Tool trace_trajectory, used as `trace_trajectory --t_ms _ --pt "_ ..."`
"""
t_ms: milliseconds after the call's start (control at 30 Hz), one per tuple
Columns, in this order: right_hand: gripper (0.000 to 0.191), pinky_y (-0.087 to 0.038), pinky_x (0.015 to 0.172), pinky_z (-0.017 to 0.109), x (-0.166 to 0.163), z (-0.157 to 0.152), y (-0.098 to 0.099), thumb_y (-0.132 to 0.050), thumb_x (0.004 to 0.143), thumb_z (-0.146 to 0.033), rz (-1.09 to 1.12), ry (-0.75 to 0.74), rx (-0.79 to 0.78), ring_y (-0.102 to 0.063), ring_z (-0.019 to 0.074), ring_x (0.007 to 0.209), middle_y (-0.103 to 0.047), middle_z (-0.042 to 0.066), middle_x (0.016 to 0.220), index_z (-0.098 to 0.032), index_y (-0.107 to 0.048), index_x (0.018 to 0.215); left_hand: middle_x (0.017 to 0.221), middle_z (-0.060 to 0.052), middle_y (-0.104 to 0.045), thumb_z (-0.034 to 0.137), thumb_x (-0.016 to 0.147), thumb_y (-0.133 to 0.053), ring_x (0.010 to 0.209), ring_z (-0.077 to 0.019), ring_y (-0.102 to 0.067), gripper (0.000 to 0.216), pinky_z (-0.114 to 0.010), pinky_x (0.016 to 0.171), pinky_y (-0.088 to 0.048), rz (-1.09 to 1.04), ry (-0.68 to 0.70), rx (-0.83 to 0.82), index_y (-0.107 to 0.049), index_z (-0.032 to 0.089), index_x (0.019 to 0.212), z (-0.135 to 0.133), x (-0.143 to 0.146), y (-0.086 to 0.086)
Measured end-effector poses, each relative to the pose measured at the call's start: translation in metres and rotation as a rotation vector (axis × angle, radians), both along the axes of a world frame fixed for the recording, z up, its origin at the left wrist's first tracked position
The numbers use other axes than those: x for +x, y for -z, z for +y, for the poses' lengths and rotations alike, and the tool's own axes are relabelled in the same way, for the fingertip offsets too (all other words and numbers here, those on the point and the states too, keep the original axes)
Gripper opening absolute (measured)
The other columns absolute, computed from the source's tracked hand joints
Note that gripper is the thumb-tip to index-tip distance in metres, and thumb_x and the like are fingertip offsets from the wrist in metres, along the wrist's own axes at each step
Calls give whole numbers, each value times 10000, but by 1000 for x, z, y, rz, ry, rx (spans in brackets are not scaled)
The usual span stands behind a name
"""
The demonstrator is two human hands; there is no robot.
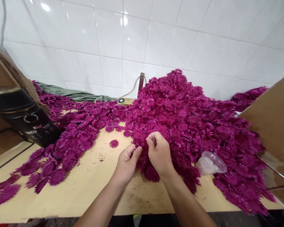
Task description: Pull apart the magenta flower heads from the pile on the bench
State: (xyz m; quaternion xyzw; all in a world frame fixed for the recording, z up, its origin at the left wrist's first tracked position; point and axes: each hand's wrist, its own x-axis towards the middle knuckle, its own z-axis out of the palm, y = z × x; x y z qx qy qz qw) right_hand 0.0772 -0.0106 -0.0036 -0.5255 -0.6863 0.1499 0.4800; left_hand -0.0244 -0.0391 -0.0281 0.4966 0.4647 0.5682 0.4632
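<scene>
OK, far L of frame: cardboard [16, 71], w/ a black bottle [35, 124] in front, lid on, so can't see what's inside. Next to it, a spread of magenta flower pieces [81, 138] runs from lower L up toward centre, green cloth [73, 93] behind, upper L. One loose flower piece [114, 143] sits alone on the tan tabletop [97, 183], approx. mid-frame.

Now centre: L hand [127, 162], fingers curled well in, thumb up near the forefinger; can't tell if it's gripping anything. Just R of it, R hand [159, 153], fingers curled, thumb & forefinger nearly meeting, something small & dark in the curl; can't tell what, or if it's gripped. Both are at the front edge of the big magenta heap [177, 110], which fills centre to R.

Lower R: clear plastic cup [210, 164], tilted against the flowers, whitish inside, contents unclear. Far R: cardboard panel [272, 126] beside the heap.
</scene>
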Motion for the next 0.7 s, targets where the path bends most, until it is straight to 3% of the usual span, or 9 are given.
trace_trajectory --t_ms 67,167,267,367,433,567,700 --pt "126 -389 620 292 4 15 -5 -409 749 -189 -24 105 75 -481 163 605 -500 3 610 -220 -396 627 541 62 -342 458 735 -520 516 -88 -299 351 -207 488 -287 -29 -36 22 -379 192 555 -4 -1 -2" --pt "134 -401 652 336 31 44 -17 -410 708 -163 1 379 141 -469 183 608 -468 9 598 -235 -351 612 526 65 -311 435 728 -546 497 -83 -283 359 -203 470 -270 -34 -67 26 -376 189 530 -13 -9 -1" --pt "111 -402 712 400 63 63 -28 -468 655 -147 -8 436 134 -483 216 668 -475 29 650 -227 -390 652 514 58 -341 436 687 -593 502 -88 -326 357 -207 479 -297 -57 -61 -17 -417 182 510 -18 -18 3" --pt "136 -380 828 450 67 56 -28 -524 630 -127 -131 308 185 -507 268 881 -551 113 867 -188 -493 748 583 20 -491 423 672 -609 589 -125 -447 274 -234 570 -383 -116 -15 -44 -540 170 593 -13 -21 3" --pt "114 -353 890 460 55 37 -24 -522 690 -142 -211 155 247 -489 271 981 -566 128 967 -179 -536 797 642 -7 -549 399 682 -612 649 -148 -493 235 -253 624 -408 -98 19 -20 -599 167 650 -7 -20 2" --pt "63 -420 817 388 23 -8 -13 -499 794 -184 -186 -143 202 -523 209 877 -579 81 875 -185 -557 819 717 -38 -592 376 674 -644 708 -168 -526 217 -265 661 -422 -55 22 26 -634 160 656 0 -19 5" --pt "48 -448 716 333 8 -28 -3 -551 766 -169 -124 -277 22 -517 185 802 -549 58 828 -183 -556 811 524 29 -473 451 665 -631 532 -113 -442 330 -235 533 -372 -76 44 -75 -528 161 544 2 -21 14"
